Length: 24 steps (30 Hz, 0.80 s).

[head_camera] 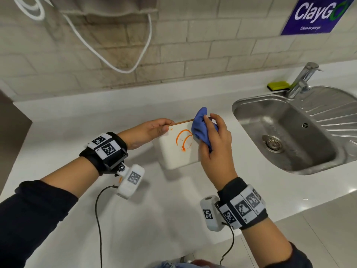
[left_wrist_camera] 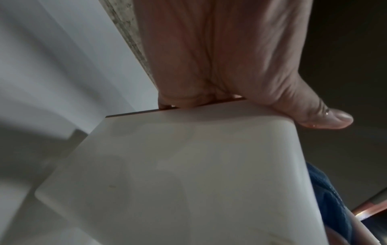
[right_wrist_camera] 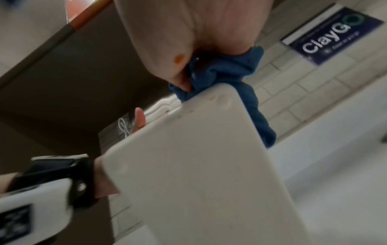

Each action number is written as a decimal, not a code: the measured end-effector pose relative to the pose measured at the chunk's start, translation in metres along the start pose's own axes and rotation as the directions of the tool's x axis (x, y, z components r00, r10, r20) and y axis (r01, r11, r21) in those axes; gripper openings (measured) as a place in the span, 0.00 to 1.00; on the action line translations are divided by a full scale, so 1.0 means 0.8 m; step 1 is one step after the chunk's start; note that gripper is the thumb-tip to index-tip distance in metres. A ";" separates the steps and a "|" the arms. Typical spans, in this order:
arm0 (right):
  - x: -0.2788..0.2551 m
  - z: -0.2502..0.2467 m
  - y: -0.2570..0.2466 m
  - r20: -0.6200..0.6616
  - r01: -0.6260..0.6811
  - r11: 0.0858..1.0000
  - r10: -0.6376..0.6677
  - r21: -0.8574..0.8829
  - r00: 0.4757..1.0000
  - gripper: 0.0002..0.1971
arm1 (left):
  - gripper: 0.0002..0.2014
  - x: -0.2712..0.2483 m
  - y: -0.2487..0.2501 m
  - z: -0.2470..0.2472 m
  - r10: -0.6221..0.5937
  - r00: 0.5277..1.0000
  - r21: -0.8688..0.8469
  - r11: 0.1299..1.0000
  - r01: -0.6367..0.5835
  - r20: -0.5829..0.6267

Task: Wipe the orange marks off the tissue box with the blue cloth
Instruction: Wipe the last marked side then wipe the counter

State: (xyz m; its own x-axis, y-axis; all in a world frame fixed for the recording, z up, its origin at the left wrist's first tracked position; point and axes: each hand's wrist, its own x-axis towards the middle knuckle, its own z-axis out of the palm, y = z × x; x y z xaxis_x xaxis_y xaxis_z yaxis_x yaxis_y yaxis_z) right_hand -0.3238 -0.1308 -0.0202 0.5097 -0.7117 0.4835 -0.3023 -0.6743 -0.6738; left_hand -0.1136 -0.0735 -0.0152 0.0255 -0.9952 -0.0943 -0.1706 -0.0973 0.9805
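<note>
We tilt the tissue box point(head_camera: 178, 151) up off the counter point(head_camera: 77, 117): left hand point(head_camera: 148, 132) grips its far-left edge, right hand point(head_camera: 216, 144) bunches the blue cloth point(head_camera: 200, 128) against the orange marks point(head_camera: 183, 140). Box looks light, stiff, slick; cloth soft.

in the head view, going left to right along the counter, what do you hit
left hand gripping the tissue box → orange marks on the tissue box → blue cloth in the right hand → sink → tap

We see the tissue box point(head_camera: 177, 151) tilted over the bench point(head_camera: 77, 117), left of the sink point(head_camera: 286, 132); our hands flank it, cloth point(head_camera: 201, 128) touching its far right corner.
</note>
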 end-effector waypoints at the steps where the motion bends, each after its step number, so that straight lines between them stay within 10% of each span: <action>1: 0.005 -0.001 0.001 0.006 0.020 1.000 -0.020 -0.019 1.000 0.24 | 0.43 0.000 -0.001 -0.001 -0.004 1.000 0.001 1.000 0.004 0.006; 9: 0.035 0.003 -0.019 0.166 0.249 0.953 -0.221 -0.174 0.961 0.19 | 0.43 0.003 -0.003 -0.005 0.016 0.999 -0.007 1.000 -0.016 -0.035; 24: 0.042 -0.022 -0.019 0.606 0.544 0.839 -0.451 0.037 0.655 0.17 | 0.42 0.010 0.000 -0.018 -0.017 0.999 -0.017 1.000 0.016 -0.049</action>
State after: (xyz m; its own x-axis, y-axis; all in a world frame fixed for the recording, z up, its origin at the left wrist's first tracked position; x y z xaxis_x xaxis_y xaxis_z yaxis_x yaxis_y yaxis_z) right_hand -0.3162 -0.1482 0.0159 0.9585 -0.0422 0.2821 0.0534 -0.9449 -0.3229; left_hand -0.0991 -0.0812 -0.0132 0.0767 -0.9918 -0.1022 -0.1534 -0.1130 0.9817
